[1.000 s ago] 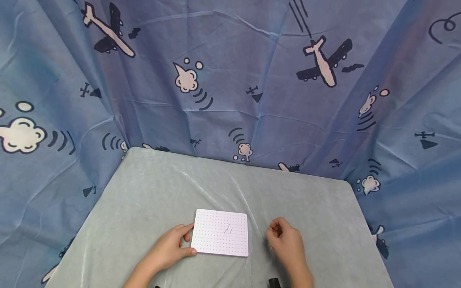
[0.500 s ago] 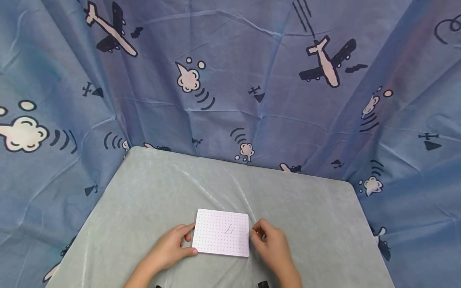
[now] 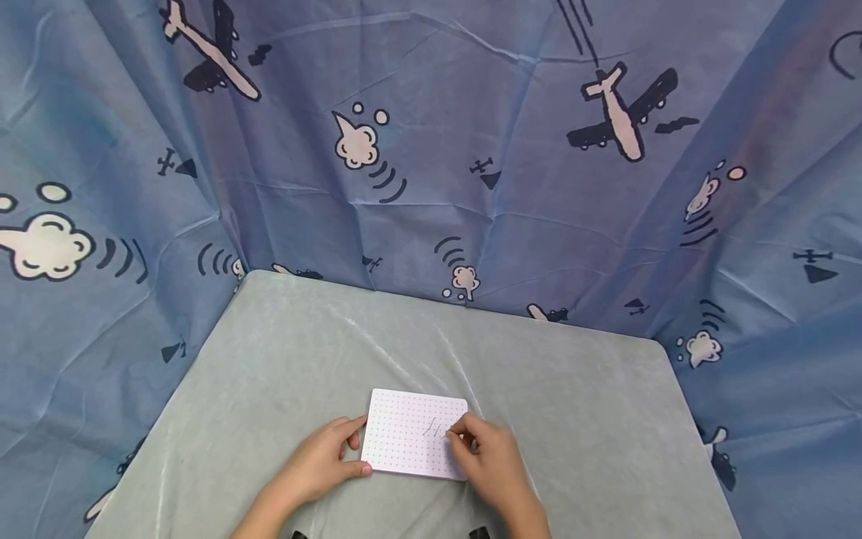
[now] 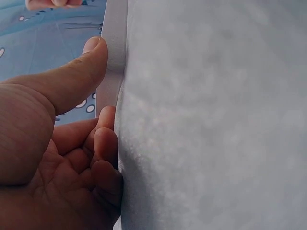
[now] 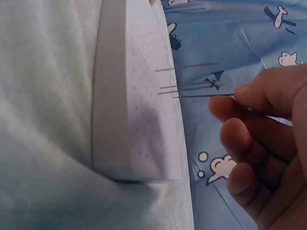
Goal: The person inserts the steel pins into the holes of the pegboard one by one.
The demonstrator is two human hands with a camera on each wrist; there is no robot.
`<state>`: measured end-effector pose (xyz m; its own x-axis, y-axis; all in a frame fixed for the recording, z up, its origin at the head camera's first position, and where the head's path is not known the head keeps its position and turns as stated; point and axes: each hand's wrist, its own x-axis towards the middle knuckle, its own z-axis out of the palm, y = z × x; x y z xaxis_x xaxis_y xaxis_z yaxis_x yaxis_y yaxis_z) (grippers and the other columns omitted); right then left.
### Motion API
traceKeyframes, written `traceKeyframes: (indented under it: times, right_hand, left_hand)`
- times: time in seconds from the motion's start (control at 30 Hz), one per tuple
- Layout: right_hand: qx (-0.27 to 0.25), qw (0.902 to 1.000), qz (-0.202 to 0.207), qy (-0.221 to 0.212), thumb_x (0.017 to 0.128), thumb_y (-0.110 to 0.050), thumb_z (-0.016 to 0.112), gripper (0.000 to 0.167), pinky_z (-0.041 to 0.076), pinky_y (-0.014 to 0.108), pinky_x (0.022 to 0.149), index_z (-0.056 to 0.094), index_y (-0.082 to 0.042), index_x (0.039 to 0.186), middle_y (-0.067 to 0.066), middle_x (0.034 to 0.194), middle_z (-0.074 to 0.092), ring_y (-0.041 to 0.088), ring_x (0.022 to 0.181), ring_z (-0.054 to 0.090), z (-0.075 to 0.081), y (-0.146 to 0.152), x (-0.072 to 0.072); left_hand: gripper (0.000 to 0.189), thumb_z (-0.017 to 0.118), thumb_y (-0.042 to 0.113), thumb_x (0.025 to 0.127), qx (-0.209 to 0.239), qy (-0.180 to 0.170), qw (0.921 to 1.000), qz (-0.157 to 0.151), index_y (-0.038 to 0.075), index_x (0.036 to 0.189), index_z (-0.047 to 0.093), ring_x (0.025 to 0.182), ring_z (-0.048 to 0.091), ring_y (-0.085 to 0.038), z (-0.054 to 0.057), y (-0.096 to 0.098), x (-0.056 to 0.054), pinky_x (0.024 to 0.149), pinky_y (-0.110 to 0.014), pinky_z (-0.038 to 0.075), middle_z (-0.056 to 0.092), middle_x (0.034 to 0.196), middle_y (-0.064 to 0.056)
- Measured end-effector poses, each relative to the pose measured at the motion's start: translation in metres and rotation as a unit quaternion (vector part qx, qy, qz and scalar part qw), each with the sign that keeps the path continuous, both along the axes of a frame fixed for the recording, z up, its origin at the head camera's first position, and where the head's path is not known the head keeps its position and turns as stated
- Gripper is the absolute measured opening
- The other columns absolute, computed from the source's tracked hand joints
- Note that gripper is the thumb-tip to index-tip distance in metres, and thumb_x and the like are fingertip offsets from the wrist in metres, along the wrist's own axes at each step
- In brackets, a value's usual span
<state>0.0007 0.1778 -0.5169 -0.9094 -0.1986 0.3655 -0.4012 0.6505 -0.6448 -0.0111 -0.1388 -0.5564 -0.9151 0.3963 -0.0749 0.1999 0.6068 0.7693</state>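
A white rectangular board (image 3: pixel 404 434) with rows of small dotted holes lies on the table. My left hand (image 3: pixel 326 464) rests at its left side, index fingertip at the left edge and thumb by the near left corner. In the left wrist view that thumb (image 4: pixel 81 72) lies straight against the board's side wall (image 4: pixel 115 48); the other fingers curl loosely at the cloth. My right hand (image 3: pixel 494 464) is over the board's right part, pinching a thin metal needle (image 5: pixel 206 96) between thumb and index finger. The needle points at the dotted face, near several thin needles (image 5: pixel 189 67) standing in it.
Grey-green cloth (image 3: pixel 592 419) covers the table, slightly creased. A blue curtain (image 3: pixel 417 187) printed with planes and clouds hangs behind and along both sides. Small black objects (image 3: pixel 480 532) show at the bottom edge of the head view, by the wrists.
My right hand has moved left, from beside the board to over its right part near the standing needles. The left hand has stayed at the board's left edge. The head view has shifted slightly.
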Motion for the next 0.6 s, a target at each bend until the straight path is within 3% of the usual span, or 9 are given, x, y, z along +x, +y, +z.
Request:
traceKeyframes:
  times: [0.17, 0.6]
  right_hand:
    - [0.002, 0.9999, 0.012, 0.010, 0.083, 0.003, 0.086, 0.033, 0.040, 0.013, 0.053, 0.070, -0.026, 0.085, -0.022, 0.073, 0.057, -0.006, 0.060, 0.046, -0.0026, -0.0035, -0.0006]
    - [0.032, 0.9994, -0.003, 0.015, 0.080, 0.000, 0.087, 0.036, 0.034, 0.012, 0.052, 0.066, -0.029, 0.081, -0.025, 0.070, 0.050, -0.008, 0.056, 0.040, -0.0094, -0.0084, -0.0006]
  left_hand:
    - [0.083, 0.097, 0.032, 0.083, 0.000, 0.000, 1.0000, 0.000, -0.002, 0.150, 0.062, 0.070, 0.045, -0.001, 0.0010, 0.0000, -0.0005, 0.067, -0.026, 0.042, 0.055, 0.095, 0.013]
    - [0.083, 0.097, 0.031, 0.083, -0.001, 0.001, 1.0000, -0.001, -0.003, 0.149, 0.062, 0.070, 0.044, -0.001, 0.0001, 0.0003, -0.0003, 0.067, -0.026, 0.042, 0.056, 0.095, 0.012]
